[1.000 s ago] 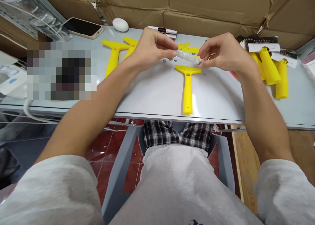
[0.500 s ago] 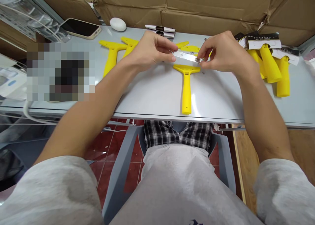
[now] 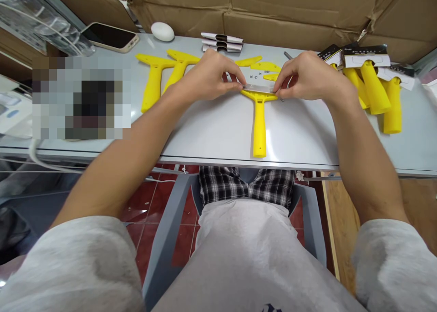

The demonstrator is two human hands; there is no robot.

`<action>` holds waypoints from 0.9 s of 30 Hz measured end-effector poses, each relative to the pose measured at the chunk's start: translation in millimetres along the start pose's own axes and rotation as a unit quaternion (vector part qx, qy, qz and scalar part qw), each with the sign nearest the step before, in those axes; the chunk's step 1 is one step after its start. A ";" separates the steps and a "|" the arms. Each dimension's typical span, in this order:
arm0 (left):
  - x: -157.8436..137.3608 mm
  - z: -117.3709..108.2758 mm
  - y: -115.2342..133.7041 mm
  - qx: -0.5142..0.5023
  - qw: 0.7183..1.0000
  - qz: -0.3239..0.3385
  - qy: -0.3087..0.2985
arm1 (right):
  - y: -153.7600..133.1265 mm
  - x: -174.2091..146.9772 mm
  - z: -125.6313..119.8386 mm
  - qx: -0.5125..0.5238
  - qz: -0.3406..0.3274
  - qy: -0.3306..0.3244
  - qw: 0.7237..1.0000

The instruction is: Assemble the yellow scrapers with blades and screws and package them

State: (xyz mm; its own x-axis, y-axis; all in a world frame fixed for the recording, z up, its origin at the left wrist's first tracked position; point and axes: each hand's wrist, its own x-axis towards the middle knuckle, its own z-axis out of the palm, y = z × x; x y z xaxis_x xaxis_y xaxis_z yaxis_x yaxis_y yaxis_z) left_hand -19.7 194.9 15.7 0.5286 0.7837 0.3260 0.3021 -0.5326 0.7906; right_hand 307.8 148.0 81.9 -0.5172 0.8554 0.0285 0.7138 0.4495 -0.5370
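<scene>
Pinching a thin strip point(image 3: 258, 88), left hand point(image 3: 216, 77) and right hand point(image 3: 305, 79) hide its ends.

No lettering I can read
The print on the black-and-white card point(image 3: 363, 54) to my right is too small to make out.

Yel. plastic T-handle point(image 3: 260, 127) lay flat, crosshead at far end, stem nearer wearer. Thin silvery strip point(image 3: 258, 88), held both ends, ran lengthwise along T-handle's far edge; contact unclear.
</scene>
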 end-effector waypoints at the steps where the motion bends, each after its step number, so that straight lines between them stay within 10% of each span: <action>1: -0.8 -0.6 1.3 0.008 1.000 0.003 -0.005 | 0.6 0.0 -0.4 -0.003 -0.003 -0.003 1.000; 27: -5.7 7.2 12.6 0.079 0.996 -0.009 -0.037 | 3.2 0.0 1.8 0.043 0.012 -0.027 0.999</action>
State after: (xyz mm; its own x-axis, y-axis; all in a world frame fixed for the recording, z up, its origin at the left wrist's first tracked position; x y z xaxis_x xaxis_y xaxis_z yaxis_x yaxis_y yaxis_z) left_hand -13.2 181.4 20.0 0.5777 0.7706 0.2691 0.4297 -0.5674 0.7024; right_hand 309.3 149.0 78.7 -0.5268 0.8495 -0.0285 0.6840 0.4037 -0.6076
